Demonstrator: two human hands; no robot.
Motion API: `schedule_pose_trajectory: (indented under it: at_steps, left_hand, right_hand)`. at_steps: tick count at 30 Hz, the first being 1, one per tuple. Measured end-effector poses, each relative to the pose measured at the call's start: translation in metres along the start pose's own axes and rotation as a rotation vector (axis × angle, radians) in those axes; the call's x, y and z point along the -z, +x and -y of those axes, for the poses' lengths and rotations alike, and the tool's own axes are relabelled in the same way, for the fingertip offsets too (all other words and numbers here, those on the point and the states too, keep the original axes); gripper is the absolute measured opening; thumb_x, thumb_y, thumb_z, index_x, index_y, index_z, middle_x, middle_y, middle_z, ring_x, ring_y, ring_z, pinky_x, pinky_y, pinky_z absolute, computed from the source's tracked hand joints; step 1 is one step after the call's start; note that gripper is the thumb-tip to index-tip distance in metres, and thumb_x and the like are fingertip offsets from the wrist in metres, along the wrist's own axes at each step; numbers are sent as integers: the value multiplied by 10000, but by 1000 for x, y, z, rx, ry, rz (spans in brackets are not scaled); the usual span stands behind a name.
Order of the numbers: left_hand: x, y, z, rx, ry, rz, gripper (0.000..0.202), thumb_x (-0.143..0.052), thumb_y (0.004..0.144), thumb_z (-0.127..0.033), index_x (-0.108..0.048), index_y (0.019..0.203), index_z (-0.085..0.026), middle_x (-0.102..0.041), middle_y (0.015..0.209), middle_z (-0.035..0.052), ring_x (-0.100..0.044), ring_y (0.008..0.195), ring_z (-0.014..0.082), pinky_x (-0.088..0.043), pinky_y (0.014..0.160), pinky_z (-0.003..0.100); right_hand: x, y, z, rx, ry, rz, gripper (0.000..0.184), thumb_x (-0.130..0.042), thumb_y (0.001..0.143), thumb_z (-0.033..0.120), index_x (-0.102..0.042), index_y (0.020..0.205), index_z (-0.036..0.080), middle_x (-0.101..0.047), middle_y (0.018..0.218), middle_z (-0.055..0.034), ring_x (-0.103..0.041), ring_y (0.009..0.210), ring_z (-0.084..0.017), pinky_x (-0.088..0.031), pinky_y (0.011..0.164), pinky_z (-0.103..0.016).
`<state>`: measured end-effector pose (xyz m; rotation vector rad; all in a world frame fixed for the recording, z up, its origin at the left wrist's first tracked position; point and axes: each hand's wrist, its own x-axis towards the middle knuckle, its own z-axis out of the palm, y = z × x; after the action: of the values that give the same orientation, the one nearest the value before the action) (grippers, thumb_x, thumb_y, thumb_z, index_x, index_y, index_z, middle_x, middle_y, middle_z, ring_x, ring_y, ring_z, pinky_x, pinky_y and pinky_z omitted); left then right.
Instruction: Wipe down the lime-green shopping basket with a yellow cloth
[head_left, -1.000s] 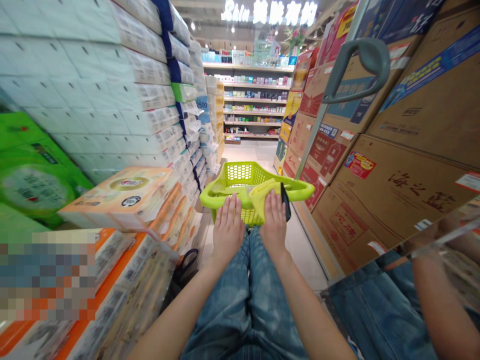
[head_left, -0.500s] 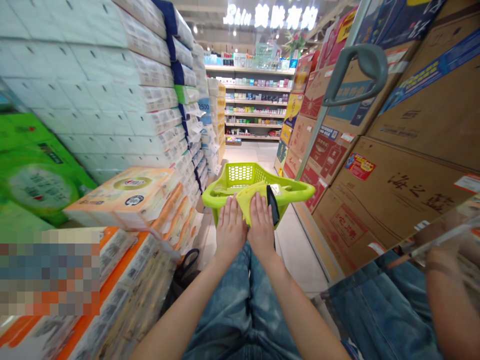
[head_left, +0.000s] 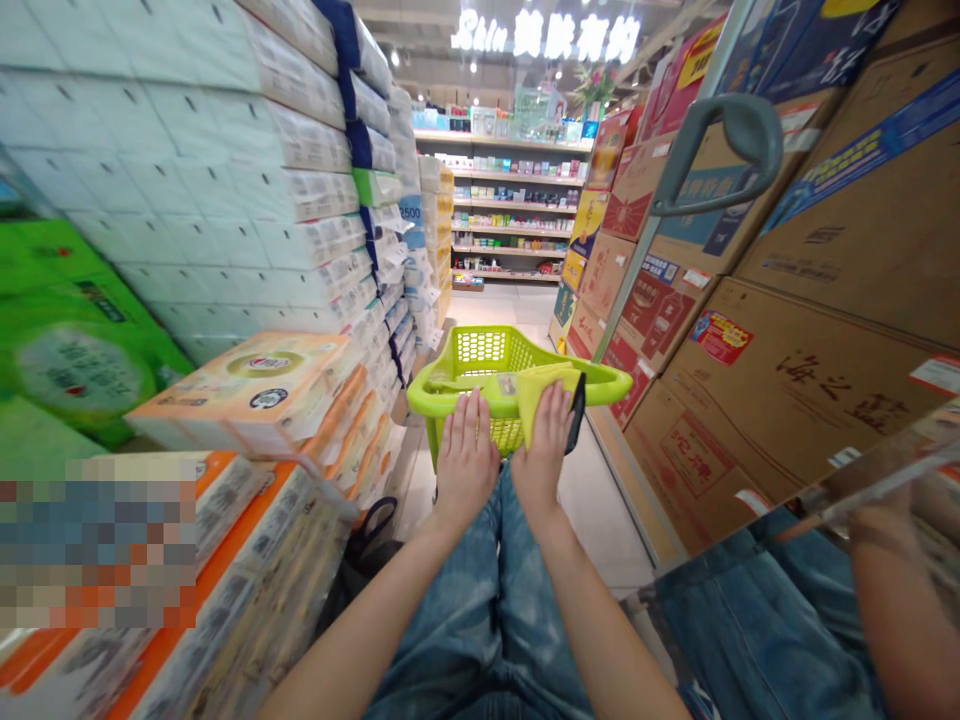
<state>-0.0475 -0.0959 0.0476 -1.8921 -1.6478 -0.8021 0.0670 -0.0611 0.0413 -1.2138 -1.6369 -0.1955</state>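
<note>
Pressing folded yellow cloth (head_left: 534, 388) on lime-green plastic basket (head_left: 439, 402), frame centre: right hand (head_left: 546, 438) flat-fingered, likely pinning cloth; left hand (head_left: 468, 452), fingers outstretched, likely steadying basket.

The floor (head_left: 604, 505) is pale and glossy, running down the aisle; a green basket (head_left: 433, 402) stands over it, its foot hidden. Across the basket's near rim lies a yellow cloth (head_left: 538, 388), with the right hand (head_left: 544, 430) on it, and the left hand (head_left: 466, 450) touches the same rim further left. Along the right side, a low wood-toned base (head_left: 649, 510) carries stacked cardboard boxes (head_left: 795, 370). At the far end, tiered shelves (head_left: 517, 208) with pale edges hold rows of small packaged goods (head_left: 504, 193).
</note>
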Motion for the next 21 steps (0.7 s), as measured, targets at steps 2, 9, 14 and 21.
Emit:
schedule_pose_trajectory:
  at_steps: [2,9,14,21]
  left_hand:
    - [-1,-1,3,-3,1,-8,676,-422,927,-183,-191,1548,-45,-265,1604,178,-194,1508,294,-284,1198,485]
    - [-1,-1,10,-32,-20,2,686,-397,930,-170,-150,1561,-61,-254,1611,159,-178,1514,278,-259,1210,467]
    - [1,0,3,-11,-17,17,674,-402,931,-181,-178,1553,-50,-244,1615,152,-164,1516,281,-245,1216,462]
    - [-4,-2,10,-26,8,24,659,-409,919,-143,-220,1542,-47,-259,1601,190,-181,1511,277,-289,1200,475]
  right_hand:
    - [-7,-8,16,74,-44,61,846,-357,820,37,-4,1584,124,-188,1636,-168,-88,1534,-261,-228,1198,-584]
    - [11,-2,-31,207,-136,43,817,-315,831,-6,-59,1588,163,-266,1617,-150,-168,1523,-230,-247,1203,-549]
    - [21,10,-53,-6,-30,-101,904,-345,758,3,-31,1588,171,-125,1658,-115,-67,1537,-241,-200,1205,-593]
    - [-7,-14,19,147,-58,95,835,-342,837,11,13,1583,131,-193,1634,-168,-91,1534,-236,-235,1207,-553]
